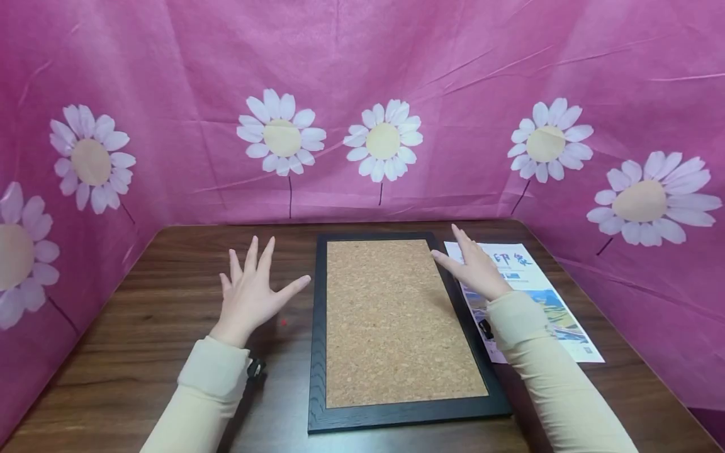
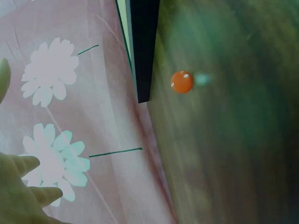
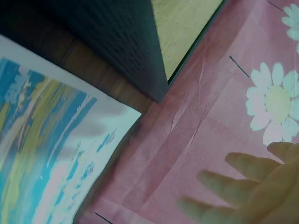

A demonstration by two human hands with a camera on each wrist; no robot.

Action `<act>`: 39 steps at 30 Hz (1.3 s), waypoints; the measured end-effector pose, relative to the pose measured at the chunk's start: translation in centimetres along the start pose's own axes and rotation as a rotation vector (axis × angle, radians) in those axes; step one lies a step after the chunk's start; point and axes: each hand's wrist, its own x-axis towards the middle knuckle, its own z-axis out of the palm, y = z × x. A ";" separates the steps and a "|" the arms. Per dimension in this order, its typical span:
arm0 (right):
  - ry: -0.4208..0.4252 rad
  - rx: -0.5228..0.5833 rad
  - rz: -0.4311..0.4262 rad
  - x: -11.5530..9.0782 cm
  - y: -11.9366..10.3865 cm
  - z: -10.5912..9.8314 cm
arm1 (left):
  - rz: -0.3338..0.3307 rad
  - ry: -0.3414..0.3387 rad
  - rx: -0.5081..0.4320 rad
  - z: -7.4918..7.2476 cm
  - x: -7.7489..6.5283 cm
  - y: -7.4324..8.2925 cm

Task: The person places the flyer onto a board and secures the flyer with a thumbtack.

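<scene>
A cork board (image 1: 391, 321) in a black wooden frame (image 1: 318, 352) lies flat at the middle of the table. Left of it my left hand (image 1: 249, 299) is held up with fingers spread and nothing in it. A small, round, shiny red-orange piece (image 2: 182, 82) rests on the wood between that hand and the frame. Over the frame's right edge my right hand (image 1: 474, 264) hovers, fingers extended and holding nothing. Beneath it, partly hidden by the hand and sleeve, is a printed poster sheet (image 1: 557, 311) with a colourful landscape picture and blue characters.
The brown wooden table (image 1: 153, 314) is bounded at the back and both sides by pink cloth (image 1: 453, 56) printed with white daisies. The sheet lies alongside the frame's right side. Both forearms wear light sleeves with a small dark device at the wrist.
</scene>
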 end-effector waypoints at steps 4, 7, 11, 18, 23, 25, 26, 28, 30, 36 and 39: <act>-0.053 0.171 0.026 0.0 0.5 -0.9 | -0.009 -0.021 -0.100 0.9 0.0 0.1; -0.074 0.257 0.045 0.1 1.0 -1.4 | -0.026 -0.057 -0.174 1.6 -0.1 0.2; -0.088 0.337 0.043 0.1 1.6 -2.0 | -0.045 -0.098 -0.227 2.2 -0.3 0.6; -0.070 0.369 0.066 -0.4 3.5 -3.1 | -0.049 -0.178 -0.331 3.1 -0.4 1.2; -0.058 0.372 0.080 -0.8 5.2 -3.9 | -0.058 -0.214 -0.416 3.8 -0.3 1.5; -0.055 0.368 0.087 -0.9 5.8 -4.3 | -0.057 -0.224 -0.432 4.0 -0.2 1.6; -0.053 0.367 0.088 -1.0 6.1 -4.4 | -0.059 -0.231 -0.443 4.1 -0.2 1.6; -0.049 0.355 0.094 -1.1 6.7 -4.7 | -0.066 -0.248 -0.471 4.2 -0.2 1.7; -0.045 0.339 0.107 -1.3 7.2 -5.0 | -0.071 -0.269 -0.505 4.4 -0.1 1.9; -0.013 0.293 0.183 -1.7 9.0 -5.7 | -0.083 -0.328 -0.526 4.6 -0.1 2.1; -0.001 0.284 0.218 -1.9 10.0 -5.9 | -0.078 -0.350 -0.516 4.6 0.0 1.9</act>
